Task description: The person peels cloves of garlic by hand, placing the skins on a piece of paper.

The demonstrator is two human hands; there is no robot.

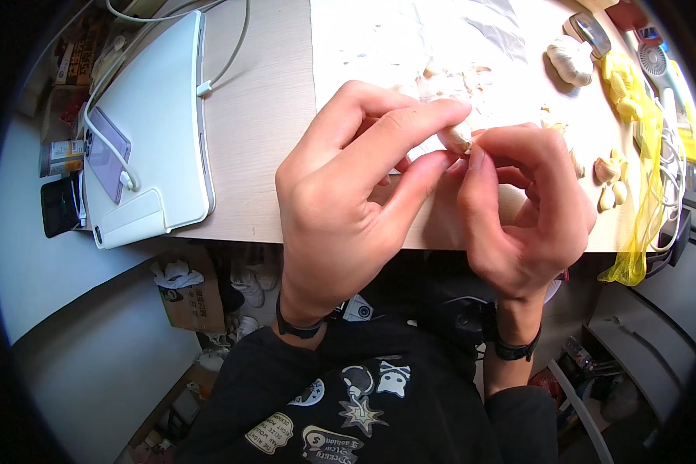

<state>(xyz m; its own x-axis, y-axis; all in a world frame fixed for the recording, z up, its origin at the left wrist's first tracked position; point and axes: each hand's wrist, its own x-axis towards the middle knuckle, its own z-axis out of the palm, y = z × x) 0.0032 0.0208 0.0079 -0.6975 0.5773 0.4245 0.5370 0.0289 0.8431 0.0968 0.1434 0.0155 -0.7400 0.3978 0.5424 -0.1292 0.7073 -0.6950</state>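
My left hand (pixel 348 203) holds a garlic clove (pixel 457 138) between its thumb and fingers. At the lower end of this clove, the thumb and index finger of my right hand (pixel 522 203) pinch together at its skin. Beyond my hands, flakes of garlic skin (pixel 477 81) lie on a white sheet (pixel 359 58). A whole garlic bulb (pixel 569 61) sits at the upper right. Several cloves, among them an unpeeled one (pixel 606 170) and a pale one (pixel 606 198), lie together to the right of my right hand.
A white tablet case (pixel 151 104) with a phone (pixel 108 153) and a cable on it lies at the left. Yellow netting (pixel 632 249) hangs over the table's front edge at the right. Near it are white cables (pixel 670 156), a small fan (pixel 653 60) and a dark-topped box-like object (pixel 590 36).
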